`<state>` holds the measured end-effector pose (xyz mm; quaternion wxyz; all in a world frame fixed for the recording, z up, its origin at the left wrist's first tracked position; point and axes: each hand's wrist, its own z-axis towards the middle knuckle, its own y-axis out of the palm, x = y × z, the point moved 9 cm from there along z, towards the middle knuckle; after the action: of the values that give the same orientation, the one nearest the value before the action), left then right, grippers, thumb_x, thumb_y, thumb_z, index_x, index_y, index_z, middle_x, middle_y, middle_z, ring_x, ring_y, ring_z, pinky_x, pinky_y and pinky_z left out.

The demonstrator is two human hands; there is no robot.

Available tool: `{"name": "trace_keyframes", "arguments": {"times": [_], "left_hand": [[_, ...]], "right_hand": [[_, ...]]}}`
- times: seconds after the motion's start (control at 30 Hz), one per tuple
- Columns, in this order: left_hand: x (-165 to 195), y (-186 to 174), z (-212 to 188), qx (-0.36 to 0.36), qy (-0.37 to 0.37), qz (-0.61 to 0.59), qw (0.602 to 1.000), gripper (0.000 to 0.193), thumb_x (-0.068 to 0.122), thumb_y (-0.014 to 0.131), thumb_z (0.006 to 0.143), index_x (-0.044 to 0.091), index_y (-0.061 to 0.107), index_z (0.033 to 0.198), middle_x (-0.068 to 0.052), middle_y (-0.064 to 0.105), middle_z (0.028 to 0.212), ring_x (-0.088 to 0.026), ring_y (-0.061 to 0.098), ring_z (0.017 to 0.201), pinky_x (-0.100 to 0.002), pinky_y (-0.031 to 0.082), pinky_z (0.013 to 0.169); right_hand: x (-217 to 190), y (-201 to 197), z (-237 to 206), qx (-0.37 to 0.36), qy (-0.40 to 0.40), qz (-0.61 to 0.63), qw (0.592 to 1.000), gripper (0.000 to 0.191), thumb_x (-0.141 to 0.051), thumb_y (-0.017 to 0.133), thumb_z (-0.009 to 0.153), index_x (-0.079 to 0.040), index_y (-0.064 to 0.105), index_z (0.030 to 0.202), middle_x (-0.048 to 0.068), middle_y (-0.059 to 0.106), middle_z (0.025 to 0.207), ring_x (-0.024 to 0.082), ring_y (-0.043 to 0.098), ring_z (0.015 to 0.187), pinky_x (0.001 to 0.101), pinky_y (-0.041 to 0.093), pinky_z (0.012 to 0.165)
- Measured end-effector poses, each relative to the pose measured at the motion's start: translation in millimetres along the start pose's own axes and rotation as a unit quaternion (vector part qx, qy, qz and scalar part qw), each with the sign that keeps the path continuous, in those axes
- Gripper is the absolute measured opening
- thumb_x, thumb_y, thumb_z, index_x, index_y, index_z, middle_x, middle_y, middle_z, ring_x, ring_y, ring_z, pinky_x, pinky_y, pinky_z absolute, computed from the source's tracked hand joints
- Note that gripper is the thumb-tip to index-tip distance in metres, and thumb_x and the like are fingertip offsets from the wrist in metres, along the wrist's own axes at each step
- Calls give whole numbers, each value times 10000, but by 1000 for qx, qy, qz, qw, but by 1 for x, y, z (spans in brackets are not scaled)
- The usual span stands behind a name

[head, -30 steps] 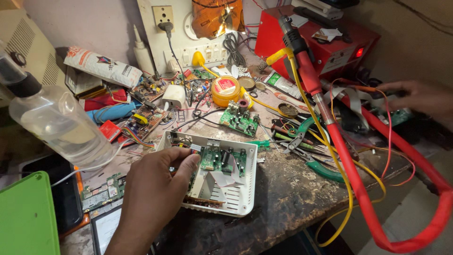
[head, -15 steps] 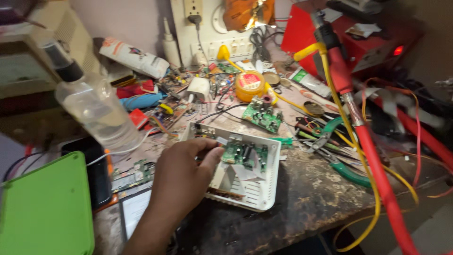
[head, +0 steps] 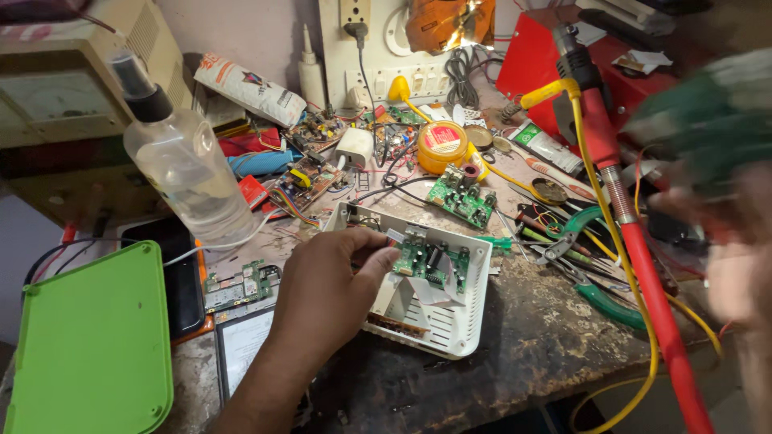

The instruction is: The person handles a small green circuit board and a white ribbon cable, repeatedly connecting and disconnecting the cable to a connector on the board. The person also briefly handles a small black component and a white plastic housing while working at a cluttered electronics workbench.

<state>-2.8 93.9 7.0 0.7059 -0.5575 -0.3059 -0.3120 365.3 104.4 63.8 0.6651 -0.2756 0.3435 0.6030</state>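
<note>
Head view: my left hand (head: pixel 326 293) rests half-curled on the white plastic case (head: pixel 450 321), fingertips touching its green circuit board (head: pixel 430 261). The right hand (head: pixel 736 273) is blurred; I cannot tell its grip. A careless push may bend the board's components.

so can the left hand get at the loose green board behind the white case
Probably yes: the left hand rests on the white case, and the green board lies just beyond it, uncovered, with only thin wires around.
</note>
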Motion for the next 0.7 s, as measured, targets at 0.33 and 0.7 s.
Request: {"name": "trace_keyframes", "arguments": {"times": [0.33, 0.7], "left_hand": [[5, -7, -2, 19, 0, 0, 1000, 310, 374, 721, 847, 105, 796, 982, -106, 789, 816, -248, 775, 741, -391, 582, 691], [14, -20, -6, 98, 50, 45, 993, 220, 264, 545, 987, 116, 707, 990, -186, 725, 810, -441, 684, 807, -576, 499, 692]], "right_hand": [[76, 148, -5, -171, 313, 255, 899, 496, -22, 574, 883, -5, 503, 1373, 192, 706, 1206, 295, 739, 1006, 439, 606, 904], [117, 196, 4, -295, 306, 311, 850, 434, 84, 652, 897, -84, 536, 1281, 126, 689, 1163, 232, 710, 1037, 410, 583, 919]]}}
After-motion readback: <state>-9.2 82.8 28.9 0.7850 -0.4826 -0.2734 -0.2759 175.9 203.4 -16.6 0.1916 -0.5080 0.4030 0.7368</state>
